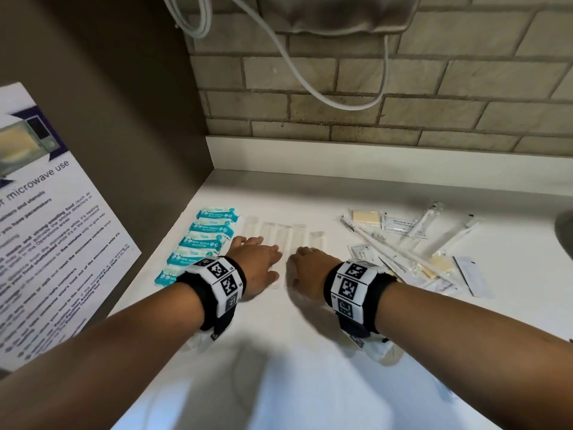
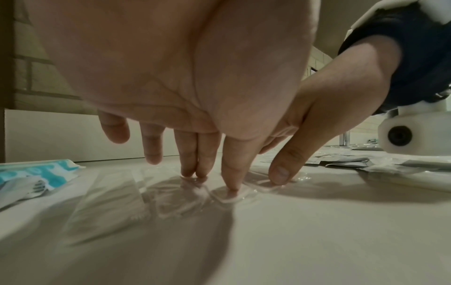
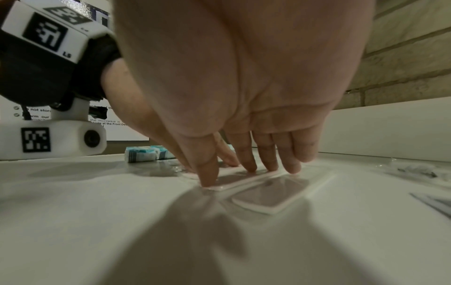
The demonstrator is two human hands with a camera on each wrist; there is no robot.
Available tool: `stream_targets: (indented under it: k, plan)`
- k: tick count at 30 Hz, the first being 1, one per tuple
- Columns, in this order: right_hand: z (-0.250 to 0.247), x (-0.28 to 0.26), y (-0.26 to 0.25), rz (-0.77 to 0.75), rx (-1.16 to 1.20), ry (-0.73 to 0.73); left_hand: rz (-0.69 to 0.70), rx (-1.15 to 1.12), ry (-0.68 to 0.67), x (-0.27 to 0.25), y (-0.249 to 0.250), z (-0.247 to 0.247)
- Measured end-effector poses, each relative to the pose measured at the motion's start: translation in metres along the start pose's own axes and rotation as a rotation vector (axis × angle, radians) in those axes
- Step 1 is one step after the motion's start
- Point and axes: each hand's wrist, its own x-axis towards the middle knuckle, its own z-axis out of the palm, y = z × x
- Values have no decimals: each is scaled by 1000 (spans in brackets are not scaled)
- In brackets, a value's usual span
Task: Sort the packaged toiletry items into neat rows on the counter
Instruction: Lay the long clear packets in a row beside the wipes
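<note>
White counter (image 1: 310, 352) runs under a tan brick wall (image 1: 403, 88), with a brown side panel at 9 o'clock carrying a microwave-use notice (image 1: 46, 228). Both hands lie palm-down at the centre, side by side and just apart. The left hand (image 1: 257, 263) has straight fingers (image 2: 187, 154), their tips pressing a clear plastic packet (image 2: 180, 196) flat on the counter. The right hand (image 1: 313, 268) is likewise spread, its fingertips (image 3: 244, 154) resting on the neighbouring clear packet (image 3: 268, 192). Neither hand is curled around anything. These belong to a row of clear flat packets (image 1: 282, 237) stretching toward 12 o'clock from the fingers. At 9 to 10 o'clock of the left hand, five teal mini wipes packs (image 1: 201, 243) form a column. At 3 o'clock of the right hand, well apart from the rows, lies an unsorted heap (image 1: 418, 249): wrapped toothbrushes, a shampoo sachet (image 1: 400, 224), pale yellow bars and other sachets, overlapping. White cables (image 1: 294, 66) hang against the wall at 12 o'clock.
</note>
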Motion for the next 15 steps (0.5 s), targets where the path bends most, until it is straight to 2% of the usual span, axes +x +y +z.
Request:
stream_targets:
  k: [9, 15]
  plan:
    - [-5, 1, -5, -16, 18, 41, -15, -3, 7, -1, -5, -4]
    - [-17, 16, -27, -79, -14, 64, -100, 52, 62, -3, -33, -18]
